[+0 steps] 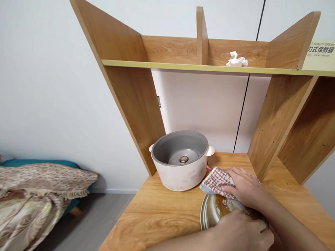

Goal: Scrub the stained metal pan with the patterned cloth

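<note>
My right hand (244,186) presses a brown-and-white patterned cloth (220,181) with a blue edge against the far side of a round metal piece (225,206). That piece has a silvery stepped rim and brown, burnt-looking stains; whether it is a lid or a pot's underside I cannot tell. Over its near side, my left hand (242,234) is closed with curled fingers, hiding much of it. Beyond the cloth, to the left, stands a white electric cooker base (180,172) with two side handles, a grey interior and a round metal button at its bottom.
The wooden desk (141,217) carries upright panels and a shelf (172,65) above. Crumpled white tissue (237,60) lies on the shelf, with a pale printed box (326,54) at the right. A fringed blanket (37,186) covers teal furniture at the left.
</note>
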The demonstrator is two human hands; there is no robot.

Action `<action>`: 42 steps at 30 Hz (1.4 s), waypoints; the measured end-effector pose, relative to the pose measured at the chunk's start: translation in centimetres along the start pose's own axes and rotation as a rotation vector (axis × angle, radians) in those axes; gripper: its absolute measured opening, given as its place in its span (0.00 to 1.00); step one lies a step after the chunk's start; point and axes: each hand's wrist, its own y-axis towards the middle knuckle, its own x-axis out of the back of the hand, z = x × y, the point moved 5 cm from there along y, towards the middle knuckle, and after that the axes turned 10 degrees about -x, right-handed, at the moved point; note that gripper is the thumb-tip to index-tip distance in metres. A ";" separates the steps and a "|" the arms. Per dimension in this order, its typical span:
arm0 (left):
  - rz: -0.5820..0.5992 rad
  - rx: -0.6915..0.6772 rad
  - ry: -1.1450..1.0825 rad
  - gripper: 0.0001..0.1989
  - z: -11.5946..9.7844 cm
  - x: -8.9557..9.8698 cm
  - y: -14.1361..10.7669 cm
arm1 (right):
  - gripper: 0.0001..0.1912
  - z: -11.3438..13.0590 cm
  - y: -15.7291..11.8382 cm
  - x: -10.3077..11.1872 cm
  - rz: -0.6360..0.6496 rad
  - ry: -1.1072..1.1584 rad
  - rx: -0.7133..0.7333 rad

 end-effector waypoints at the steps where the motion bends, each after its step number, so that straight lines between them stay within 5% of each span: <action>1: -0.003 -0.001 0.002 0.19 0.0 0.0 0.0 | 0.28 0.1 0.0 0.0 0.004 0.003 0.005; 6: -0.017 -0.018 0.022 0.19 0.0 0.1 0.0 | 0.45 0.1 -0.3 0.1 0.039 0.008 0.073; 15: -0.006 -0.008 0.013 0.19 0.0 -0.3 0.0 | 0.27 -0.1 0.2 -0.1 0.007 -0.020 0.034; 21: -0.041 -0.030 0.023 0.19 0.1 0.0 0.0 | 0.50 -0.4 -0.3 0.1 0.068 0.007 0.139; 28: -0.045 -0.005 -0.011 0.19 0.0 -0.1 0.0 | 0.34 -0.7 0.1 0.2 0.058 0.045 0.076; 35: -0.026 -0.019 0.025 0.19 0.0 -0.1 0.1 | 0.56 -1.2 0.1 0.1 0.144 0.040 0.136; 42: 0.055 0.000 -0.050 0.18 0.1 -0.5 0.0 | 0.35 -1.2 0.3 0.2 0.084 0.086 0.130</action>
